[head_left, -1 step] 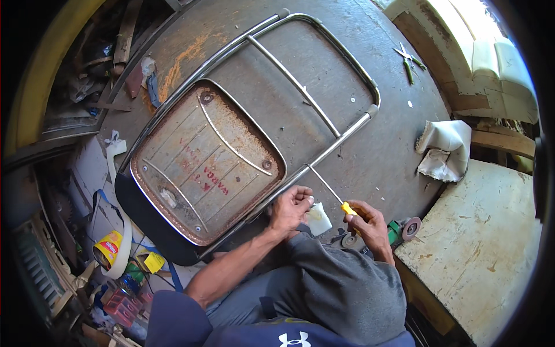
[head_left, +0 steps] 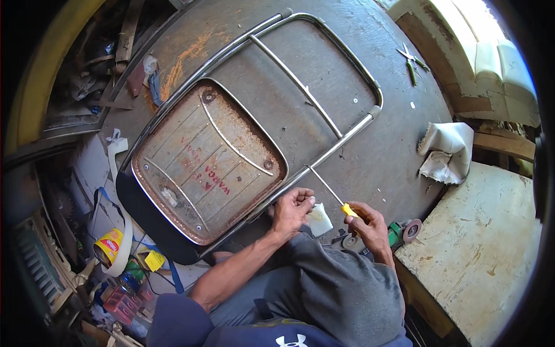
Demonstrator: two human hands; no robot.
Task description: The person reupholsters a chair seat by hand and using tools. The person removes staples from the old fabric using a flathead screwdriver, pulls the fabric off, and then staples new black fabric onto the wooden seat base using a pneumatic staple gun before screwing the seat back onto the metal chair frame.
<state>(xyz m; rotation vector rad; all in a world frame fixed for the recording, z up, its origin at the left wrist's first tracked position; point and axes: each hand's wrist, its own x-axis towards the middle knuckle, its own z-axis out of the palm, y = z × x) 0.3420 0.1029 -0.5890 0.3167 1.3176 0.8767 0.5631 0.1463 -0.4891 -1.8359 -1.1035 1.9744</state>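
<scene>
My right hand (head_left: 370,226) grips the yellow handle of a screwdriver (head_left: 347,210). Its long shaft slants up to the left, and the tip meets the metal tube of a folding chair frame (head_left: 354,128). Beside that tube, my left hand (head_left: 292,215) has its fingers curled and pinched; whatever they may hold is too small to make out. A white flat piece (head_left: 319,220) lies between my hands. The chair lies on the floor, its rusty seat underside (head_left: 211,168) facing up, with a black padded edge (head_left: 149,222) at the near left.
Green-handled snips (head_left: 411,62) and a scrap of white upholstery (head_left: 446,151) lie on the right. A green angle grinder (head_left: 395,233) sits behind my right hand, by a worn board (head_left: 471,248). A yellow can (head_left: 110,247) and clutter fill the lower left.
The whole view has shifted very slightly. Both hands, the screwdriver and the chair keep the same places relative to each other.
</scene>
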